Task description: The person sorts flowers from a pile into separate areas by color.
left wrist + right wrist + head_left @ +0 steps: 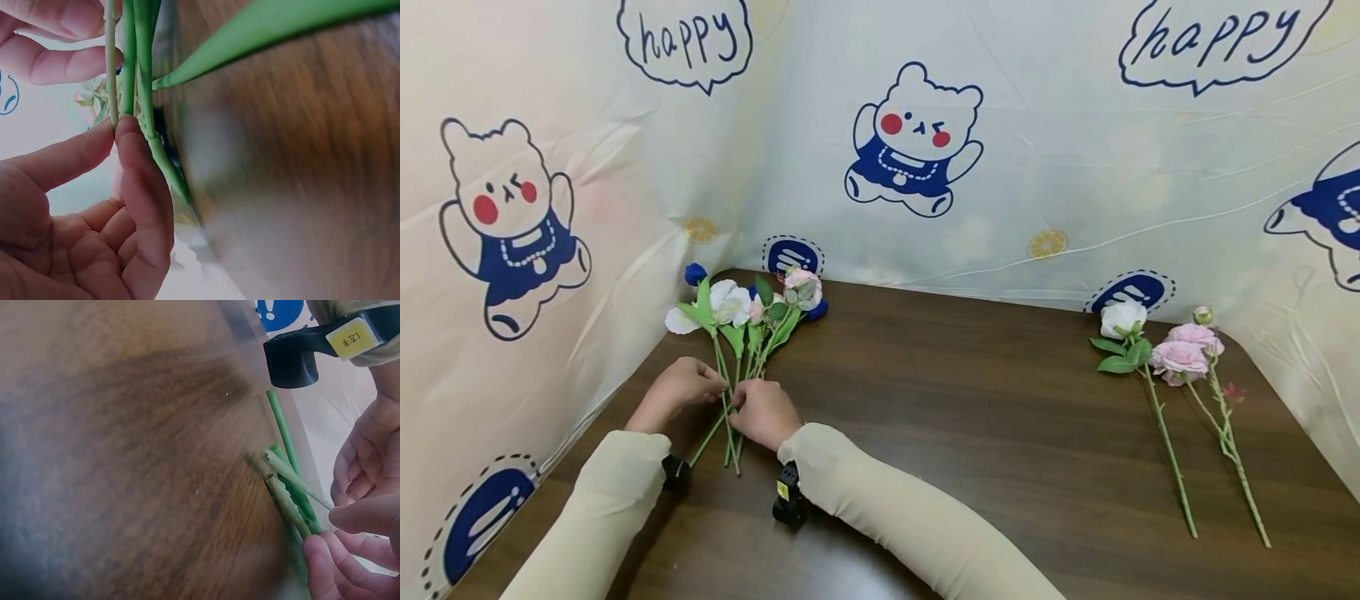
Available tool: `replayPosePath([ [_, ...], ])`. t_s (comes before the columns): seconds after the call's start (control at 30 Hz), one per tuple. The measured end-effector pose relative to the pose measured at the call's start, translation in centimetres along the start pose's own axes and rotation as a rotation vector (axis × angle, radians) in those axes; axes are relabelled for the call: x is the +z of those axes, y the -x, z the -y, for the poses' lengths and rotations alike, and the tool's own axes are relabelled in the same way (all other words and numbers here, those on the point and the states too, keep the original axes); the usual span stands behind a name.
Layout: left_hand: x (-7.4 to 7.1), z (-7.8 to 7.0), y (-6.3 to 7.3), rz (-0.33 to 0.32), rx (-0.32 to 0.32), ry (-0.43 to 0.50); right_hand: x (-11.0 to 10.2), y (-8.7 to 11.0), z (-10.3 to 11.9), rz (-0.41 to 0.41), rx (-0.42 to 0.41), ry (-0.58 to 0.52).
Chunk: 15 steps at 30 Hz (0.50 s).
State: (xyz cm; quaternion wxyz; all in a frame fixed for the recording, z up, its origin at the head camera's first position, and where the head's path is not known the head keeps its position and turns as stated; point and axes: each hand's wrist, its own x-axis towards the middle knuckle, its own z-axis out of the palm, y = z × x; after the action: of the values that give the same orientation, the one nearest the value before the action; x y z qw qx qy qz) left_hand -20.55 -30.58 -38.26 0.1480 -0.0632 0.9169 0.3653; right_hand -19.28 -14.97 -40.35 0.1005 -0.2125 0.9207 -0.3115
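Note:
A loose bunch of artificial flowers lies on the left of the table in the head view, with a white flower (730, 302), a pink rose (802, 287) and a blue flower (696, 273) among its heads. My left hand (681, 387) is on the left of the crossing green stems (129, 75). In the left wrist view its thumb and index finger pinch a pale stem (112, 69). From the right, my right hand (766, 410) pinches stems of the bunch between thumb and fingers. Cut stem ends (284, 503) stick out past its fingertips in the right wrist view.
On the right of the brown wooden table (940, 417) lie a white rose (1123, 320) and a pink rose spray (1180, 358), stems toward the front. A printed cloth (1000, 167) hangs around the table's back and sides. Each wrist carries a black camera (788, 500).

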Motion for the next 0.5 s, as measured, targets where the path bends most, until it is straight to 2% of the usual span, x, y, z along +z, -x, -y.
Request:
replayPosePath([
  [0.17, 0.29, -0.4, 0.0, 0.015, -0.019, 0.04, -0.09, -0.23, -0.04, 0.002, 0.059, 0.0],
  [0.5, 0.31, -0.49, 0.17, 0.027, -0.031, -0.017, 0.14, -0.64, 0.73, -0.028, 0.107, 0.037],
])
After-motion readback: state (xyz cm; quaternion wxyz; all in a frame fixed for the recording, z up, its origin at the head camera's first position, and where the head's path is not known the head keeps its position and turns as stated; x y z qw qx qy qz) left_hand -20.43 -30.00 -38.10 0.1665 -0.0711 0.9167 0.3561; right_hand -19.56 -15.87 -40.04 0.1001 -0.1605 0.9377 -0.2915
